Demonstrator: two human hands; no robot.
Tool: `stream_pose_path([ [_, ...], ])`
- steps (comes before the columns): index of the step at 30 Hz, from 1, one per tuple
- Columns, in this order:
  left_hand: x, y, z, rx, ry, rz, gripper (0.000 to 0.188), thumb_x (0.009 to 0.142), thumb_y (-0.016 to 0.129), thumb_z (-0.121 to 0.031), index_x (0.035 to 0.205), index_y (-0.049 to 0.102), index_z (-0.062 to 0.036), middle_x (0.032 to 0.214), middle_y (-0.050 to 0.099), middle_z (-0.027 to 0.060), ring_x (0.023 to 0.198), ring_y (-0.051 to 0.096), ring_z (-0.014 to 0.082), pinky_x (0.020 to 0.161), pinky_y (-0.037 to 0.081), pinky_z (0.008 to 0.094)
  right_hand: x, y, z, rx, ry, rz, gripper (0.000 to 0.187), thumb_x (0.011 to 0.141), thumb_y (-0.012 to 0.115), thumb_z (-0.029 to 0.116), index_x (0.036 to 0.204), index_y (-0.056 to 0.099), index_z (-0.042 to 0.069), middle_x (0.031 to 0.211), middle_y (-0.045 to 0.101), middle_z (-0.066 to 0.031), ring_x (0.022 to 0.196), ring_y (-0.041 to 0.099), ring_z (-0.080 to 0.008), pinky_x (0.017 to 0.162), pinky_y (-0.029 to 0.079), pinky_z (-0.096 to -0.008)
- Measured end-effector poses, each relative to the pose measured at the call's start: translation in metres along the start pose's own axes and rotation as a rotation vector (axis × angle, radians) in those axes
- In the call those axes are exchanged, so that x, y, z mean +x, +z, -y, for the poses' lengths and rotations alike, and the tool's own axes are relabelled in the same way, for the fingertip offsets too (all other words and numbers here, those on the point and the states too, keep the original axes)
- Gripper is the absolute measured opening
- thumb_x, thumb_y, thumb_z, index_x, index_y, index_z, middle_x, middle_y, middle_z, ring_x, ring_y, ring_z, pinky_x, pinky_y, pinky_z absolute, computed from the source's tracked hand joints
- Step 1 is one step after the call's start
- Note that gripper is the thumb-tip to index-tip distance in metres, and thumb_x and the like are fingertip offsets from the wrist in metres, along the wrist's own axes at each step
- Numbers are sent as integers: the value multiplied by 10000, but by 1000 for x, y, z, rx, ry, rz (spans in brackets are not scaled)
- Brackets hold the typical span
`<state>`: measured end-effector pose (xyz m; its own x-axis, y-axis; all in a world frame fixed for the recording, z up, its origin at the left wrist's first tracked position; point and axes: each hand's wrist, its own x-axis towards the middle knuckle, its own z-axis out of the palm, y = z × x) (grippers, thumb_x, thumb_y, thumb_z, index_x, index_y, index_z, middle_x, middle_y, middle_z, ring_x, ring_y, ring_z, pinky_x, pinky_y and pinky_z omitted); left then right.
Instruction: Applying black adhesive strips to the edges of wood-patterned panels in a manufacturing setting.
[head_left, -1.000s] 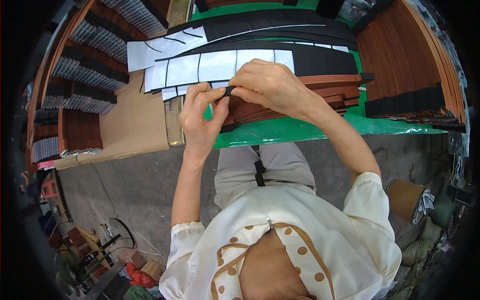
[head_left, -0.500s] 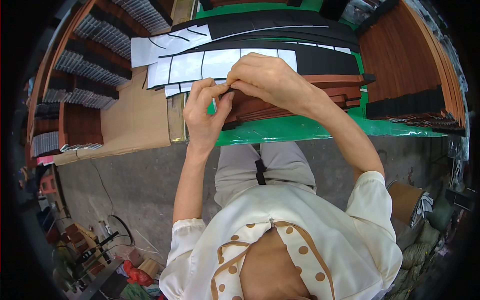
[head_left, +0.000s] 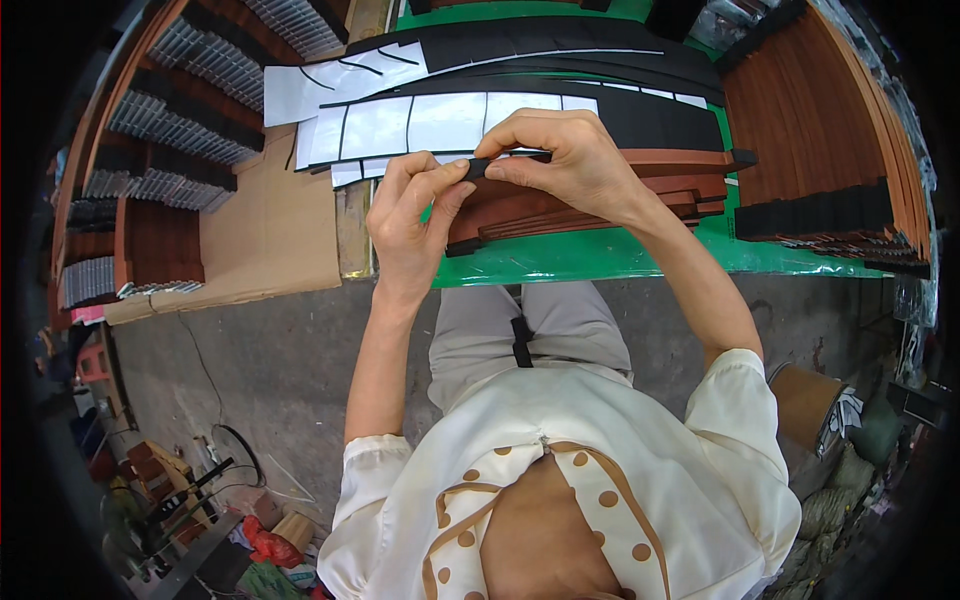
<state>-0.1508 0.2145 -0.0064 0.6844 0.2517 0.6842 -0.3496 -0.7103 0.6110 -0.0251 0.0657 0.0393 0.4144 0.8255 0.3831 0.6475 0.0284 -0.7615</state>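
A small black foam piece (head_left: 478, 169) sits between the fingertips of both hands, over the near side of the worktable. My left hand (head_left: 412, 205) pinches its left end with thumb and index finger. From the right, my right hand (head_left: 560, 160) grips the other end. Under and beside my right hand lie reddish-brown wood-grain slats (head_left: 590, 222), one with a black tip at its right end. Whether the foam piece joins a slat is hidden by my fingers. Just beyond, black foam sheets (head_left: 660, 125) lie with white backing paper (head_left: 375, 125) cut into sections.
Stacked brown slats with black ends (head_left: 815, 130) stand at the right. On the left, a rack (head_left: 180, 130) holds rows of slats with silvery ends. Cardboard (head_left: 270, 220) and a green cover (head_left: 600, 255) lie on the table. A brown drum (head_left: 805, 400) stands on the floor.
My fingertips have drawn slightly apart, with more of the black foam piece showing between them. My right hand has shifted a little to the right.
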Motion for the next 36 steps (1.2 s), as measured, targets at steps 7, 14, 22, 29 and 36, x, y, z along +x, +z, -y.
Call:
stream_pose_path([
  [7, 1, 1, 1, 30, 45, -11, 259, 717, 723, 22, 964, 654, -15, 839, 549, 71, 712, 526, 161, 588, 436, 265, -1, 2, -7, 16, -73, -24, 113, 736, 708, 57, 831, 676, 7, 826, 666, -72, 750, 632, -184, 657, 501, -277],
  [14, 1, -2, -1, 104, 78, 11, 266, 718, 723, 16, 971, 653, -23, 845, 543, 75, 711, 523, 168, 578, 431, 264, -9, 1, -10, 18, -126, -54, 138, 728, 697, 23, 866, 698, 18, 872, 674, -86, 812, 649, -189, 682, 532, -273],
  [22, 1, -1, -4, 254, 60, 87, 280, 756, 677, 26, 1012, 671, -87, 884, 529, 75, 696, 511, 177, 570, 431, 276, -19, 5, -9, -212, -218, -136, 214, 725, 654, -8, 927, 688, 54, 986, 654, -69, 904, 627, -215, 726, 538, -295],
  [29, 2, -3, -7, 459, 156, 117, 390, 690, 660, 33, 1050, 675, -115, 939, 565, 164, 781, 573, 303, 641, 469, 360, -32, 8, -4, -484, -407, -246, 289, 670, 621, 66, 954, 661, 105, 989, 611, -36, 971, 574, -243, 765, 514, -334],
  [36, 13, 4, -27, 190, -76, 148, 103, 828, 619, 18, 929, 602, 24, 944, 542, 105, 813, 527, 197, 694, 431, 291, -93, -55, -10, -470, -231, -514, 219, 754, 618, -1, 958, 657, 68, 935, 643, -72, 896, 610, -253, 756, 513, -350],
])
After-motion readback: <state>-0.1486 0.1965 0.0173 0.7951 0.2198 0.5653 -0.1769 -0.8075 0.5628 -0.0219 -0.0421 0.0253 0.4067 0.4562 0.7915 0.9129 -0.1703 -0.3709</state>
